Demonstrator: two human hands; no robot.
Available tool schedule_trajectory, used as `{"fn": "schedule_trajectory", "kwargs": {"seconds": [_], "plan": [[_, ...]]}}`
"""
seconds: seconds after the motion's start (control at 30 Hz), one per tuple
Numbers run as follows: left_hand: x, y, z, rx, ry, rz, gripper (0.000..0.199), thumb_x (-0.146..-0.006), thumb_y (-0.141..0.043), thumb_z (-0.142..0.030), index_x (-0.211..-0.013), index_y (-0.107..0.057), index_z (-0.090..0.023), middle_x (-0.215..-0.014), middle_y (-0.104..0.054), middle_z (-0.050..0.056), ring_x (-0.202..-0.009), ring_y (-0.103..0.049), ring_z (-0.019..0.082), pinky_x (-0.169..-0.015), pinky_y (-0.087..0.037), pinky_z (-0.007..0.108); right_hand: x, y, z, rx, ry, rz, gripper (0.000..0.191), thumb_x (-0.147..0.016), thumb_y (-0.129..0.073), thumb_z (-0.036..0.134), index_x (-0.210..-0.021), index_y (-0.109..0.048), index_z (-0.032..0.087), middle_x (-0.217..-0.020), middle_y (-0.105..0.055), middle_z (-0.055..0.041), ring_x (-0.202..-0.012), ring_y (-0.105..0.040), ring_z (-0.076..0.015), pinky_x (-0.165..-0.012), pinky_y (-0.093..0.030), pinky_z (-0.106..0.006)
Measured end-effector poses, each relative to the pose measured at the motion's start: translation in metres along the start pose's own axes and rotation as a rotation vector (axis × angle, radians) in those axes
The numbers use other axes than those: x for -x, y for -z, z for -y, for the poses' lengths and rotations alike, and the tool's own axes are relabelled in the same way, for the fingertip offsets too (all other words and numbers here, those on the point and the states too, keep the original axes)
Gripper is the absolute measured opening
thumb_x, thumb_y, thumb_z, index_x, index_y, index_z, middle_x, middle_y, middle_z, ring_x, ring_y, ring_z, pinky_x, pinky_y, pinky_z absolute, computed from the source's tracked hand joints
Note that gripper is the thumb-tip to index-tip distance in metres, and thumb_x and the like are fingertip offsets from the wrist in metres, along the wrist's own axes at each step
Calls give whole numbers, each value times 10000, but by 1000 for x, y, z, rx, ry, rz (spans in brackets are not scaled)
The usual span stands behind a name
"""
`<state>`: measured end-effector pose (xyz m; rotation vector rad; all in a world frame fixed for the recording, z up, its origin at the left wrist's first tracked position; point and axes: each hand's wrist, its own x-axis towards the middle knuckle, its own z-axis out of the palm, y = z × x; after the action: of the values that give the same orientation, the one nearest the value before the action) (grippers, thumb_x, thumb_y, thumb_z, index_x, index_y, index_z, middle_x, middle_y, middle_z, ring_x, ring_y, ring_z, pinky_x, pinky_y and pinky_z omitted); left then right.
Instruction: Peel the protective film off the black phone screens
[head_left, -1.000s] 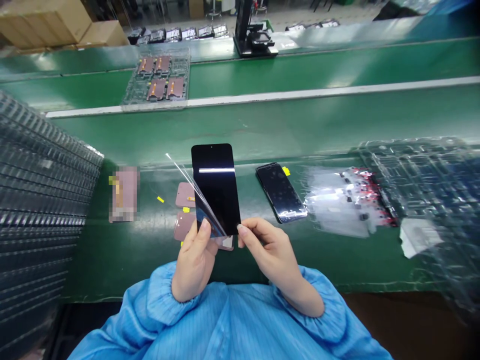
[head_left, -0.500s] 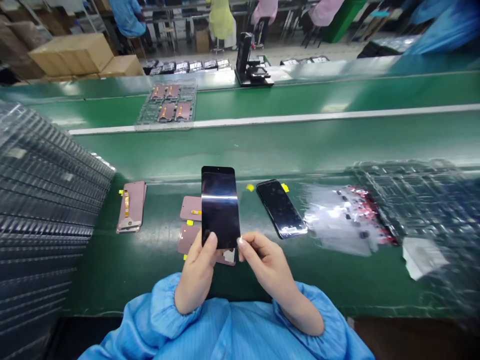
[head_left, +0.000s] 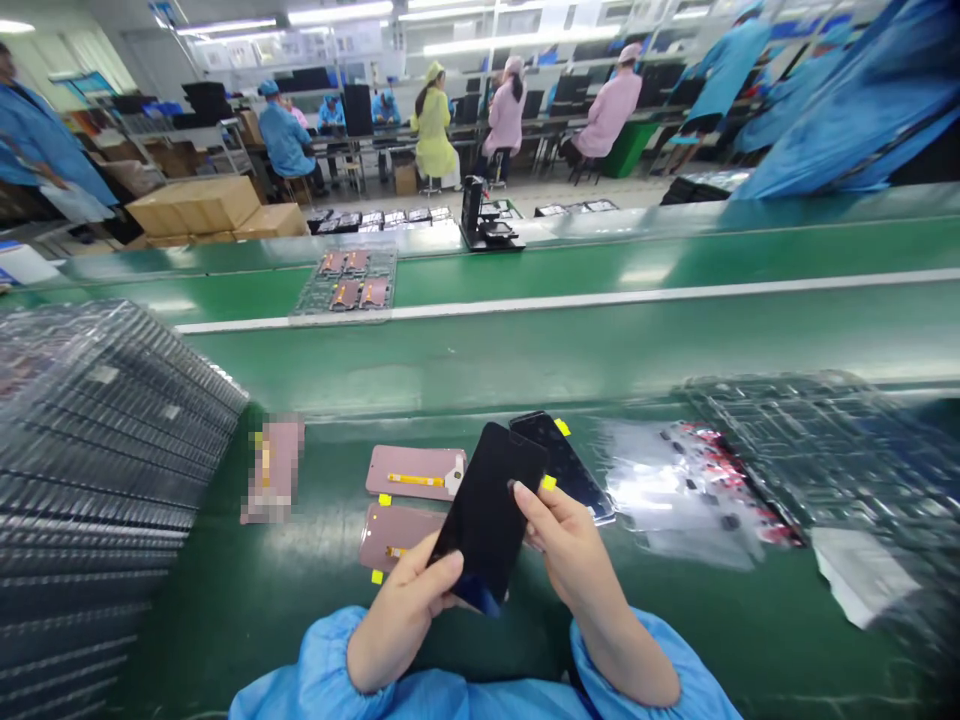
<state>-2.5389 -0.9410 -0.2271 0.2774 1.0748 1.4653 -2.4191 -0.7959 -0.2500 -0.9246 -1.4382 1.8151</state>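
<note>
No readable text anywhere

1. Lower left of the frame, green bench mat [head_left: 225,610] gives my left hand [head_left: 401,625] room until the stacked clear trays [head_left: 97,440] wall it off.
2. The black screen [head_left: 487,510] fills the gap between my hands, so they can't close together there.
3. Just past my fingers, two pink-backed panels [head_left: 412,490] lie flat; I'd pass above them.
4. To the right, a black phone [head_left: 570,470] and a pile of film bags [head_left: 682,490] block my right hand [head_left: 577,570].
5. Across mid-frame, the green belt [head_left: 525,345] offers a long lane.
</note>
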Motion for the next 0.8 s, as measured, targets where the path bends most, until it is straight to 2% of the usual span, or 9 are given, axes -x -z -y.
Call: {"fn": "schedule_trajectory", "kwargs": {"seconds": [0.17, 0.27, 0.37, 0.43, 0.47, 0.53, 0.6, 0.7, 0.8], "plan": [[-4, 7, 2, 128, 99, 312, 597, -831, -648, -487, -1375, -544, -265, -1284, -653, 131, -1099, -672, 342, -842, -535, 440, 8, -6, -5, -99, -86, 10, 484, -696, -787, 560, -575, -514, 180, -497, -361, 71, -446, -334, -69, -422, -323, -204], [-9, 12, 8, 145, 166, 381, 691, -826, -510, -699, -1267, -648, -186, -1220, -674, 155, -944, -704, 269, -753, -539, 365, 11, -5, -14, 4, -140, 122, 425, -732, -745, 582, -673, -641, 174, -576, -547, 2, -528, -523, -143, -497, -465, -254], [-4, 22, -1, 54, 158, 356, 796, -851, -373, -755, -1197, -691, -112, -1146, -696, 182, -841, -684, 227, -758, -528, 356, 9, 0, -16, 120, -121, 188, 458, -746, -702, 626, -879, -721, 188, -664, -640, -34, -654, -636, -208, -589, -548, -287], [4, 35, -19, -131, 30, 196, 727, -890, -367, -701, -1217, -684, -135, -1132, -706, 160, -907, -678, 247, -884, -502, 401, 7, 6, -14, 193, -75, 151, 508, -728, -688, 660, -951, -735, 206, -656, -643, -29, -629, -640, -204, -562, -553, -272], [9, 44, -30, -276, -78, 49, 661, -911, -384, -657, -1239, -674, -161, -1131, -709, 144, -964, -670, 260, -956, -470, 420, 6, 10, -12, 232, -57, 125, 518, -722, -682, 671, -957, -740, 214, -656, -647, -30, -601, -633, -195, -534, -547, -261], [15, 66, -53, -686, -308, -312, 568, -922, -467, -566, -1390, -552, -254, -1270, -653, 105, -1166, -588, 276, -1077, -379, 431, 3, 19, -10, 315, -24, 77, 525, -719, -664, 686, -948, -749, 222, -681, -670, -41, -578, -631, -189, -499, -538, -248], [16, 92, -72, -1132, -448, -695, 678, -906, -509, -527, -1511, -380, -248, -1383, -562, 132, -1316, -459, 324, -1131, -300, 471, 1, 29, -11, 403, 18, 30, 534, -729, -636, 694, -944, -752, 220, -702, -692, -51, -595, -645, -198, -498, -540, -249], [9, 128, -86, -1653, -286, -1197, 789, -912, -448, -551, -1563, -237, -158, -1301, -555, 233, -1195, -496, 427, -974, -402, 548, -3, 44, -15, 549, 62, -18, 545, -755, -600, 689, -975, -737, 209, -706, -712, -53, -577, -647, -206, -465, -524, -261], [-1, 149, -87, -1789, -91, -1383, 795, -935, -355, -566, -1564, -199, -105, -1161, -592, 262, -1046, -550, 421, -819, -461, 498, -7, 57, -21, 730, 139, -106, 537, -788, -561, 682, -975, -713, 203, -715, -705, -47, -547, -627, -198, -475, -514, -286]]}}
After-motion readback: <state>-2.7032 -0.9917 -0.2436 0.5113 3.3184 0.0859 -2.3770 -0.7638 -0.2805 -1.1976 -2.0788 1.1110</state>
